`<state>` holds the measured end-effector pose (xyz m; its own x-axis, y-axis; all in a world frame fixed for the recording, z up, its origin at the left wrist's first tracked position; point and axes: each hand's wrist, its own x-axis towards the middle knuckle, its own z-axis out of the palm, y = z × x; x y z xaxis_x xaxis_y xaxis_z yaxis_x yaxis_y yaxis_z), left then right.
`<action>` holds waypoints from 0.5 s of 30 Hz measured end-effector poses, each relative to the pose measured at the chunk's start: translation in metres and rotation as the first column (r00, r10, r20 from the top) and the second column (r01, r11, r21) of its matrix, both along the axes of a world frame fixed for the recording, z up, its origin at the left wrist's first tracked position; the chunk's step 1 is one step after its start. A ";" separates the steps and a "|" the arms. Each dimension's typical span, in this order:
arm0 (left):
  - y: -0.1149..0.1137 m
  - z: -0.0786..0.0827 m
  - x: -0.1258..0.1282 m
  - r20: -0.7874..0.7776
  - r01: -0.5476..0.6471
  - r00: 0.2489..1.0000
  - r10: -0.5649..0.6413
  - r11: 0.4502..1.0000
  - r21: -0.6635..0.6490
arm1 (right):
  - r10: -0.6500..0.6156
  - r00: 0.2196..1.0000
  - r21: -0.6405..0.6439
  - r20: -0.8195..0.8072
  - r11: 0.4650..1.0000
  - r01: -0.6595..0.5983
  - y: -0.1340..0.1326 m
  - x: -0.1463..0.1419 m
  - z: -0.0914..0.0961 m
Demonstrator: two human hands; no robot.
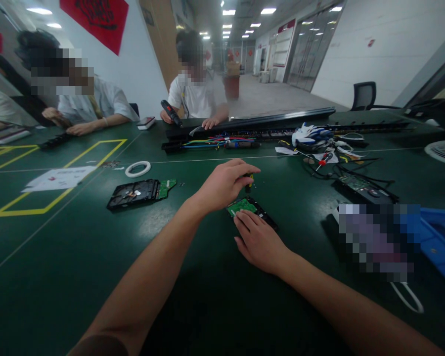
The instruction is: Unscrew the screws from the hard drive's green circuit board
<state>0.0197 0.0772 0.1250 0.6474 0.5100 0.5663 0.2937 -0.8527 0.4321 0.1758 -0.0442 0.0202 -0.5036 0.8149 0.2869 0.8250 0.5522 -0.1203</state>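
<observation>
A hard drive (265, 213) with a green circuit board facing up lies flat on the dark green table in front of me. Across its near left edge rests my right hand (261, 242), fingers laid out over the board and gripping nothing. Just above the drive's far side, my left hand (226, 184) pinches a short black and yellow screwdriver (249, 184) between thumb and fingers. Its tip is too small to make out. Tiny screws (259, 185) appear to lie beside it. To the left sits a black drive tray (135, 194) with a green board sticking out at one end.
A white tape roll (138, 169) and paper sheets (61, 178) lie leftward. Across the table, a person holds a power screwdriver (171, 112) near long black rails and coloured wires (211, 142). Gloves (311, 134), cables, another drive (367, 188) and a blue bin (439, 232) are rightward.
</observation>
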 end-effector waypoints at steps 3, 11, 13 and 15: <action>-0.001 -0.002 0.002 0.014 -0.047 0.999 0.047 0.999 -0.016 | -0.006 1.000 0.000 -0.012 1.000 0.006 0.000 0.000 -0.001; -0.003 -0.001 0.003 0.004 -0.012 1.000 0.012 1.000 -0.023 | -0.005 1.000 -0.003 0.013 1.000 0.005 0.000 -0.001 0.001; -0.002 0.000 0.002 -0.010 0.058 0.998 -0.058 0.997 -0.043 | -0.002 1.000 -0.008 0.021 1.000 0.003 0.000 -0.001 0.002; -0.001 -0.001 0.001 -0.010 0.088 0.996 -0.089 0.995 -0.055 | -0.005 1.000 -0.012 0.024 1.000 0.006 0.000 -0.001 0.003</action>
<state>0.0209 0.0758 0.1245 0.6982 0.4800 0.5311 0.2237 -0.8510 0.4751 0.1747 -0.0443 0.0228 -0.5059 0.8210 0.2646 0.8307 0.5464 -0.1070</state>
